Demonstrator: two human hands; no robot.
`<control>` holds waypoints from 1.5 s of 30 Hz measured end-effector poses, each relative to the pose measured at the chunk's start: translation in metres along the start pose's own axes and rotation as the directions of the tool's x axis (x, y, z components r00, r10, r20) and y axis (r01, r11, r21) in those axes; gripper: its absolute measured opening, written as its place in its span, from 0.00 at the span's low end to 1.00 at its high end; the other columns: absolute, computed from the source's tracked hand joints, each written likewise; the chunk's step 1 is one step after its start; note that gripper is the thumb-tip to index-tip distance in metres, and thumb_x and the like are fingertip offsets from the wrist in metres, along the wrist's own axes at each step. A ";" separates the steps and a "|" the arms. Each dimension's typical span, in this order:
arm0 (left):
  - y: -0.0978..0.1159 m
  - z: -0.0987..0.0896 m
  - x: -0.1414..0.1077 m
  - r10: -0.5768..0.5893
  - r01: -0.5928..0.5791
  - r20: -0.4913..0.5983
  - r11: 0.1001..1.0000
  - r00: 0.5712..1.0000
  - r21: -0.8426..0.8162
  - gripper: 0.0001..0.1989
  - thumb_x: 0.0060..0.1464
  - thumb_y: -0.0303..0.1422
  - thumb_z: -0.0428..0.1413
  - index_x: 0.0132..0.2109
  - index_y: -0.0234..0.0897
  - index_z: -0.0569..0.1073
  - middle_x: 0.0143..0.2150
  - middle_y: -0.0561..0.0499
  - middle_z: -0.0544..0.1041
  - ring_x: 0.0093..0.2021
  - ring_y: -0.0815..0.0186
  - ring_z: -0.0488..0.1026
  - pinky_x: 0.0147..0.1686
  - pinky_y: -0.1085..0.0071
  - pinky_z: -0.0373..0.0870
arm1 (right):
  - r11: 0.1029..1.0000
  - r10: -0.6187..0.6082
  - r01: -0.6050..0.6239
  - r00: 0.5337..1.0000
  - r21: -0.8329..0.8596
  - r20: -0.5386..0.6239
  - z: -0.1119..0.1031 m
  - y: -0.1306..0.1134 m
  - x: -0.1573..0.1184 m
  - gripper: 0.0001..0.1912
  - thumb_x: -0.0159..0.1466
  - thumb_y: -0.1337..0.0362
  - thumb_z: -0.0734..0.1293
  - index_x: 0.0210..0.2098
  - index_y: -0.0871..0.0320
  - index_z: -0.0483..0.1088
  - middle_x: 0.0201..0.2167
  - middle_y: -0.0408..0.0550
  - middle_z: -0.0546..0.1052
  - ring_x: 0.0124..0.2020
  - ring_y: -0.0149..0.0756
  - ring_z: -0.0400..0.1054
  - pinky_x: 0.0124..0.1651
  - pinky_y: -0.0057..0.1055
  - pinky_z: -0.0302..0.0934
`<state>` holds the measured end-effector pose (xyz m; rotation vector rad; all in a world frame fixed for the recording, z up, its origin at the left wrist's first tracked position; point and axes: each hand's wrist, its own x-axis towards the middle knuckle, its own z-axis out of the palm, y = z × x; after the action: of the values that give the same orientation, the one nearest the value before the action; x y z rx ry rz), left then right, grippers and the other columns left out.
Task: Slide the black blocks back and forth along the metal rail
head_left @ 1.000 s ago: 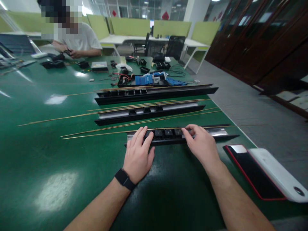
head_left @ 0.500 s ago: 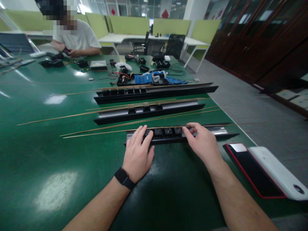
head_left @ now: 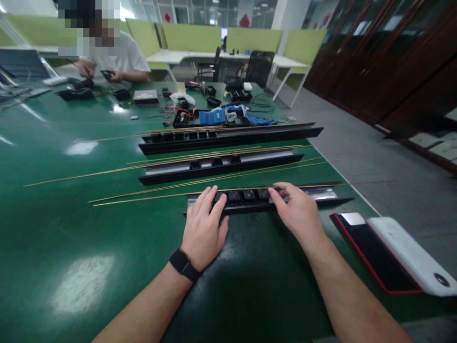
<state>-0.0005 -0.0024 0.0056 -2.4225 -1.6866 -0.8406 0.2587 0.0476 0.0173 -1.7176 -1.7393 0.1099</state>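
1. I see white glare on the green tabletop (head_left: 143, 247), strongest at lower left.
2. Edge distortion slants the dim cabinets (head_left: 378, 62) at right.
3. Far details look soft to me, and mosaic blocks mask the co-worker's head (head_left: 89, 24).

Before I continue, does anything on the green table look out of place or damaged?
Crumpled blue material sprawls beyond the right end of the open black tray, so it looks untidy. I see no clear damage to the nearest long black channel, though it is partly hidden.
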 end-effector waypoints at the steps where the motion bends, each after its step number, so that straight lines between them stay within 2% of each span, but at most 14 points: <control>1: 0.000 0.000 0.000 -0.001 0.001 0.001 1.000 1.000 0.001 0.24 0.65 0.31 0.56 0.67 0.37 0.68 0.73 0.36 0.65 0.74 0.45 0.61 0.62 0.44 0.71 | 1.000 -0.003 0.003 1.000 -0.003 -0.002 0.000 0.000 0.000 0.17 0.70 0.50 0.67 0.49 0.54 0.80 0.35 0.46 0.81 0.37 0.41 0.75 0.42 0.36 0.63; 10: 0.001 -0.002 0.001 -0.006 0.005 0.011 1.000 1.000 0.004 0.24 0.66 0.31 0.55 0.67 0.37 0.68 0.74 0.36 0.65 0.74 0.45 0.61 0.61 0.44 0.71 | 1.000 -0.017 0.017 1.000 -0.018 0.004 0.001 -0.002 -0.002 0.15 0.71 0.52 0.67 0.49 0.53 0.78 0.36 0.46 0.81 0.37 0.41 0.75 0.41 0.36 0.62; 18: 0.001 -0.002 0.000 -0.008 0.008 0.019 1.000 1.000 0.004 0.24 0.66 0.31 0.54 0.67 0.38 0.67 0.74 0.37 0.65 0.74 0.46 0.61 0.61 0.44 0.71 | 0.999 -0.015 0.015 1.000 -0.030 0.003 0.000 -0.003 -0.003 0.18 0.71 0.49 0.65 0.48 0.54 0.79 0.37 0.49 0.81 0.37 0.42 0.74 0.42 0.37 0.62; 32: 0.001 -0.001 0.000 -0.006 0.006 0.009 1.000 1.000 0.009 0.24 0.66 0.31 0.55 0.67 0.37 0.68 0.74 0.37 0.65 0.74 0.46 0.61 0.61 0.47 0.71 | 0.997 0.022 -0.020 0.999 -0.076 0.026 -0.002 -0.006 -0.001 0.17 0.71 0.49 0.65 0.46 0.52 0.78 0.36 0.46 0.79 0.38 0.40 0.73 0.41 0.36 0.60; 38: 0.001 -0.001 0.000 -0.010 0.009 0.012 1.000 1.000 0.006 0.24 0.66 0.31 0.55 0.67 0.38 0.68 0.74 0.36 0.64 0.74 0.46 0.61 0.60 0.46 0.72 | 0.995 0.007 -0.004 1.000 -0.103 0.024 -0.003 -0.007 -0.003 0.17 0.71 0.49 0.63 0.47 0.53 0.77 0.38 0.48 0.79 0.39 0.43 0.73 0.41 0.37 0.60; 45: 0.001 -0.002 0.000 -0.006 0.006 0.007 1.000 1.000 0.006 0.24 0.65 0.31 0.55 0.67 0.38 0.68 0.74 0.36 0.65 0.74 0.46 0.61 0.61 0.46 0.71 | 0.997 0.019 -0.017 1.000 -0.074 0.023 -0.004 -0.006 -0.002 0.18 0.71 0.48 0.63 0.47 0.53 0.77 0.37 0.48 0.79 0.38 0.42 0.73 0.41 0.37 0.61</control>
<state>-0.0003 -0.0031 0.0073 -2.4203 -1.6977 -0.8279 0.2554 0.0433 0.0221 -1.7921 -1.7649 0.0749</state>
